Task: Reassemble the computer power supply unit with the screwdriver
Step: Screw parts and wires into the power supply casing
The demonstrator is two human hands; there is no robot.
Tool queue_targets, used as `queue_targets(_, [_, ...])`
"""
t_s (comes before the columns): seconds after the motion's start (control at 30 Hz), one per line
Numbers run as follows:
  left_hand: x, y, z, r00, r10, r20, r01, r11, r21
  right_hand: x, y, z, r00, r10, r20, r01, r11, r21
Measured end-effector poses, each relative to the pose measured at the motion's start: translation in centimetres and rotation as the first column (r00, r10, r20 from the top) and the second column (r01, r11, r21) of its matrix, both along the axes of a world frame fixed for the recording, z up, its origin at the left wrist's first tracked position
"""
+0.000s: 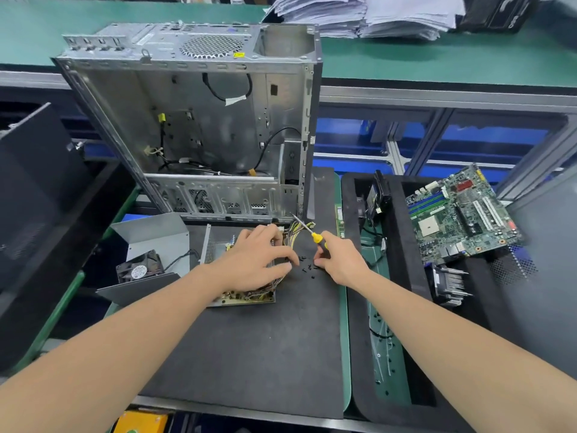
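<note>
Bracing the open power supply unit [246,296], the left hand [256,260] arches over its board, probably to stop it sliding on the black mat [249,339]. Its fingers [281,254] curl down at the wire side with the tips close together; whether they pinch a screw I cannot tell. The unit lies under that palm with its lid off: a brown board, a perforated metal wall left of the wrist, and yellow wires [295,228] fanning out beyond the fingertips. Loose black screws [307,267] lie between the two hands' fingertips, handy for picking. The right hand [340,260] grips the screwdriver [315,235] by its yellow-and-black handle, the shaft angled up and away, seemingly so the lower fingers can reach the screws.
</note>
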State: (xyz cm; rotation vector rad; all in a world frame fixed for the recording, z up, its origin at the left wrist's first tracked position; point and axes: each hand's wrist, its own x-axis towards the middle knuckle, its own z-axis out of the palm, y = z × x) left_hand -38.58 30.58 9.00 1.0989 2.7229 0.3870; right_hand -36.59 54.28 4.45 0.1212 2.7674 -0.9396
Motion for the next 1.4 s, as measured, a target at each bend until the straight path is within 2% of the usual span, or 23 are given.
queue_targets(0.13, [-0.3,-0.4,-0.1,0.998,-0.023,0.062,0.022,1.000,0.018,-0.5,-0.1,0.2,0.996,0.073,0.048,-0.075,0.997,0.024])
queue_targets(0.3, [-0.5,-0.6,-0.4,0.997,-0.033,0.073,0.030,0.999,0.039,-0.8,0.1,0.2,0.988,0.110,0.111,-0.114,0.993,0.029])
queue_targets(0.47, [-0.3,-0.5,-1.3,0.998,-0.038,0.040,0.037,0.999,0.010,-0.6,0.2,0.3,0.989,0.111,0.100,-0.116,0.992,0.043])
queue_targets(0.63, [-0.4,-0.5,-1.7,0.999,-0.032,0.019,0.032,0.999,0.011,0.0,0.3,0.5,0.994,0.069,0.086,-0.068,0.998,-0.012])
queue_targets(0.8, [-0.2,-0.4,-1.5,1.000,-0.023,0.002,0.023,1.000,-0.004,1.0,0.1,0.4,0.989,0.110,0.100,-0.107,0.994,-0.038])
queue_targets(0.93, [-0.1,-0.4,-1.3,0.999,-0.025,0.036,0.024,0.999,0.029,1.7,-0.6,-0.2,0.994,0.098,0.048,-0.097,0.995,-0.024])
queue_targets(1.03, [-0.1,-0.4,-1.0,0.994,-0.009,0.106,0.000,0.997,0.083,2.0,-0.9,-0.3,0.997,0.079,0.019,-0.078,0.997,-0.027])
queue_targets(1.17, [-0.1,-0.8,-0.2,0.960,0.050,0.276,-0.133,0.948,0.289,2.5,-0.8,0.0,1.000,0.017,0.019,-0.016,0.998,-0.059])
queue_targets(1.27, [0.1,-1.4,0.4,0.947,0.111,0.302,-0.243,0.863,0.444,2.9,-0.5,0.3,0.998,-0.045,0.044,0.053,0.982,-0.179])
queue_targets(1.4, [0.6,-2.1,0.5,0.933,0.188,0.306,-0.328,0.795,0.510,3.7,-0.2,0.6,0.988,-0.127,0.084,0.149,0.921,-0.361])
